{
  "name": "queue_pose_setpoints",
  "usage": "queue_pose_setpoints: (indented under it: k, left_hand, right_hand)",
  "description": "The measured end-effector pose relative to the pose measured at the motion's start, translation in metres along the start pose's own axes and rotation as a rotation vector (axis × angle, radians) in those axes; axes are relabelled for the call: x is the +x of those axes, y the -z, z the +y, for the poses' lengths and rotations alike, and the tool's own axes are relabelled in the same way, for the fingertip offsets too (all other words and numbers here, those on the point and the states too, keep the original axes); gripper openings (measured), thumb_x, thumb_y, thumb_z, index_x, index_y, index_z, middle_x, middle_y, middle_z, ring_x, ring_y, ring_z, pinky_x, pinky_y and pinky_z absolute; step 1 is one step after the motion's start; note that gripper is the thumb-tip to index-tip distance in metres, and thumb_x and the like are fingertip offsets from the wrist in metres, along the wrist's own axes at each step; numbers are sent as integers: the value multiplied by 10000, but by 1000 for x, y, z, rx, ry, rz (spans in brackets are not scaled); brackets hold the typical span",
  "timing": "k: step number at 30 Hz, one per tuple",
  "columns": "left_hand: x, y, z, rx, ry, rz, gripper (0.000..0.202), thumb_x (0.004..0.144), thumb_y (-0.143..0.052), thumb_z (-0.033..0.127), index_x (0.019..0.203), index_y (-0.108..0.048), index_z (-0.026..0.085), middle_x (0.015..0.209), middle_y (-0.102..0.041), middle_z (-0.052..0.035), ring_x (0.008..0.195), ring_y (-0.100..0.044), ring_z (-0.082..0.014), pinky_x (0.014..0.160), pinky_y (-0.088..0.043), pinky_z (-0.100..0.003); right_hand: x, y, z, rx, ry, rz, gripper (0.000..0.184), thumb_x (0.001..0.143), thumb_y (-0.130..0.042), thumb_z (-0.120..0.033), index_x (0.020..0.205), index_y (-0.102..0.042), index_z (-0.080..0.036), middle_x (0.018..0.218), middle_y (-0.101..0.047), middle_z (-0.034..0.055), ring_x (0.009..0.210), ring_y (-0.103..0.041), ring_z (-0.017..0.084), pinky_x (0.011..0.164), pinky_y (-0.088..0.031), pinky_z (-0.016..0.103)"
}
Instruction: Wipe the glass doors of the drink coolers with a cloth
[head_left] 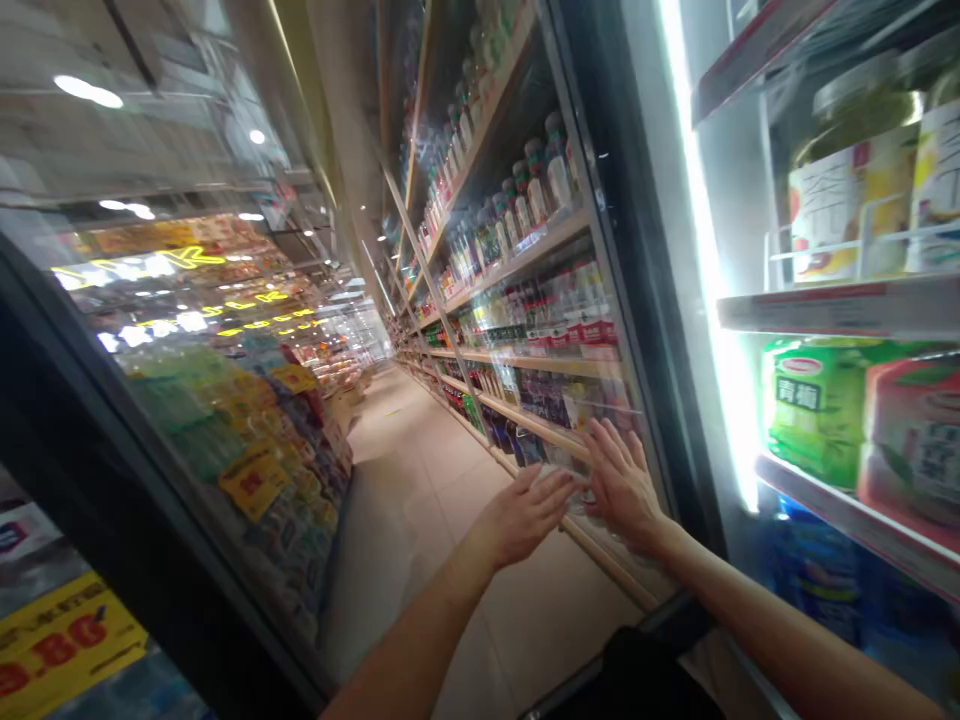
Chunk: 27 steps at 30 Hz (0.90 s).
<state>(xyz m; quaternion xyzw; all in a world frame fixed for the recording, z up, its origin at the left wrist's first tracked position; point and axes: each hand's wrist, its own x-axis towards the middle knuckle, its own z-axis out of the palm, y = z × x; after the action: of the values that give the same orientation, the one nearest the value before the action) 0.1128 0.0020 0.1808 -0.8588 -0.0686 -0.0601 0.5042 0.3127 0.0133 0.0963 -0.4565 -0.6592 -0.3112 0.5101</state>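
Note:
My left hand (529,515) is held out with its fingers extended to the right. Beside it my right hand (622,485) points away from me with fingers straight and somewhat spread. The two hands are close together at the lower middle, in front of a glass fridge door (420,540) with a dark frame. The right hand seems to lie flat against the glass; whether the left touches it I cannot tell. A faint clear or reflected shape shows between the hands, too blurred to name. No held object is visible in either hand.
An open lit fridge with juice bottles (832,170) and a green drink pack (814,410) is at the right. Past the glass, bottle shelves (510,270) line an aisle floor (397,430). Stacked goods (255,440) stand left, with a yellow price sign (71,645) nearer.

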Motion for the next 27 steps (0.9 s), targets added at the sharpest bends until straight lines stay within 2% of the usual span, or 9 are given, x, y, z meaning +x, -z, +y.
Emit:
queue_pose_setpoints:
  k: [2, 6, 11, 16, 18, 21, 22, 23, 27]
  left_hand:
    - [10, 0, -7, 14, 72, 18, 370, 907, -347, 198, 1249, -485, 184, 1440, -346, -32, 1324, -319, -194, 1112, -191, -421]
    - [28, 2, -20, 66, 329, 69, 396, 892, -368, 183, 1277, -460, 187, 1457, -308, -49, 1355, -252, -236, 1117, -147, -480]
    - [36, 6, -34, 91, 168, 74, 373, 895, -366, 208, 1247, -489, 181, 1445, -333, -42, 1345, -277, -208, 1132, -126, -439]
    - [52, 14, -60, 154, 510, 202, 365, 898, -384, 220, 1246, -490, 188, 1418, -384, -43, 1366, -220, -235, 1125, -125, -474]
    - [56, 13, -62, 109, 397, 160, 355, 897, -384, 224, 1230, -502, 193, 1414, -391, -40, 1357, -249, -218, 1126, -131, -466]
    - [60, 12, -72, 47, 61, 64, 350, 897, -379, 216, 1225, -502, 216, 1413, -396, -20, 1315, -335, -164, 1128, -160, -417]
    - [62, 14, -80, 49, 40, 60, 353, 900, -375, 218, 1232, -496, 222, 1414, -395, -17, 1311, -341, -158, 1126, -166, -414]
    - [66, 17, -89, 63, 88, 75, 359, 905, -369, 222, 1245, -484, 223, 1415, -394, -19, 1317, -331, -162, 1126, -167, -422]
    - [85, 26, -117, 154, 509, 210, 396, 911, -351, 243, 1291, -445, 185, 1425, -374, -62, 1354, -254, -224, 1122, -150, -479]
  right_hand:
    - [1, 1, 5, -10, -34, 26, 571, 864, -377, -172, 1418, -242, -191, 1410, -395, 144, 1349, -288, 254, 1061, -260, 528]
    - [5, 2, 10, -9, -77, 66, 623, 864, -376, -167, 1444, -151, -209, 1447, -336, 135, 1359, -268, 251, 1065, -247, 533]
    - [21, 6, 8, 9, -54, 100, 636, 871, -369, -178, 1451, -113, -218, 1439, -354, 127, 1359, -267, 248, 1069, -257, 522]
    - [39, 10, 5, 34, -99, 168, 654, 871, -371, -171, 1455, -82, -228, 1461, -313, 123, 1369, -242, 245, 1076, -246, 531]
    - [41, 10, 6, 48, -93, 169, 658, 870, -373, -171, 1455, -79, -237, 1464, -311, 115, 1364, -257, 240, 1076, -250, 524]
    - [45, 8, 10, 52, -103, 170, 650, 871, -372, -177, 1454, -94, -242, 1467, -306, 111, 1356, -276, 239, 1076, -251, 522]
    - [48, 7, 12, 51, -111, 177, 644, 872, -370, -184, 1454, -99, -240, 1467, -303, 114, 1356, -277, 243, 1074, -250, 527]
    - [52, 6, 13, 51, -121, 187, 638, 874, -365, -190, 1454, -100, -237, 1467, -301, 119, 1355, -277, 247, 1073, -248, 533]
    - [77, 4, 16, 61, -108, 228, 633, 879, -354, -209, 1455, -93, -238, 1465, -301, 125, 1355, -274, 257, 1066, -251, 538]
